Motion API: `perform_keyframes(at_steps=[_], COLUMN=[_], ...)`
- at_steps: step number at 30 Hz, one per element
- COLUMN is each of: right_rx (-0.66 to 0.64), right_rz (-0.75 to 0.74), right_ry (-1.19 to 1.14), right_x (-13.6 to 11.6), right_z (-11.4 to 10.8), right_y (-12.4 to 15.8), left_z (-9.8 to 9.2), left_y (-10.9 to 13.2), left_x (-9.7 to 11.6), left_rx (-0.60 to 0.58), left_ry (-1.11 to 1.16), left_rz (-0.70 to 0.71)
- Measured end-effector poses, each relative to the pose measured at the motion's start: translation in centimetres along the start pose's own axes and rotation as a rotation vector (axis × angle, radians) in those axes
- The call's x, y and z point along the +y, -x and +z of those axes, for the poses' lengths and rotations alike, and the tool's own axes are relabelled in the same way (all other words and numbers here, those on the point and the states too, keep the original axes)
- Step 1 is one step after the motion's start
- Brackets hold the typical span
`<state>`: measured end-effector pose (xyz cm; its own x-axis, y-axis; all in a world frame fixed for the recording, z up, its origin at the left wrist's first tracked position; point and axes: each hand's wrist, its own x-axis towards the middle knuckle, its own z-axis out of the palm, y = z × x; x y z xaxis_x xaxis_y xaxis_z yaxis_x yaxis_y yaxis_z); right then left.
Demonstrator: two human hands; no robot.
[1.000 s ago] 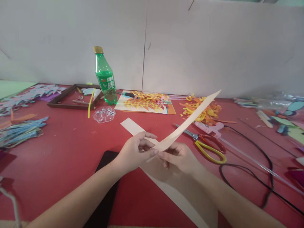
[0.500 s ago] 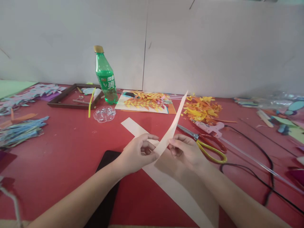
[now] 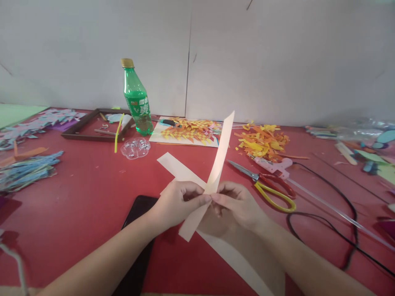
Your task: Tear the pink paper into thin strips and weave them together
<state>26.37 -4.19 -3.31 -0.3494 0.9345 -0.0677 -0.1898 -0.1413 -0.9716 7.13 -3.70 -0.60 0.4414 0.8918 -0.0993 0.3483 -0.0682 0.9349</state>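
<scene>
A long cream paper strip (image 3: 219, 154) stands almost upright above the red table (image 3: 92, 193). My left hand (image 3: 180, 201) and my right hand (image 3: 237, 203) meet at its middle, both pinched shut on it, thumbs and fingertips close together. The strip's lower end pokes out below the hands toward me. A second, wider cream strip (image 3: 179, 168) lies flat on the table under the hands, running from back left to front right. Red and yellow scissors (image 3: 268, 187) lie just right of my right hand.
A green bottle (image 3: 136, 100) stands at the back beside a wooden frame (image 3: 84, 128). A woven orange and yellow sheet (image 3: 188, 132), a scrap pile (image 3: 262, 142), a dish of googly eyes (image 3: 135, 148), a black phone (image 3: 137, 246), a glue gun (image 3: 274, 165) with black cable (image 3: 336, 205).
The strip has swung from slanting up to the right to nearly upright. Both hands have slid up it, so its lower end now hangs below them.
</scene>
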Motion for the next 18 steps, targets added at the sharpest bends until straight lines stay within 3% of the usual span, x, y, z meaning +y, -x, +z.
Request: perform_keyframes(at_steps=[12, 18], right_rx=[0.072, 0.145], right_rz=[0.004, -0.011], right_ry=[0.031, -0.079], right_x=[-0.43, -0.38], right_z=[0.18, -0.36], right_y=[-0.07, -0.23], left_z=[0.07, 0.12], left_y=[-0.13, 0.0], left_x=[0.2, 0.05], left_rx=[-0.021, -0.059], left_ry=[0.036, 0.109], left_rz=[-0.066, -0.05])
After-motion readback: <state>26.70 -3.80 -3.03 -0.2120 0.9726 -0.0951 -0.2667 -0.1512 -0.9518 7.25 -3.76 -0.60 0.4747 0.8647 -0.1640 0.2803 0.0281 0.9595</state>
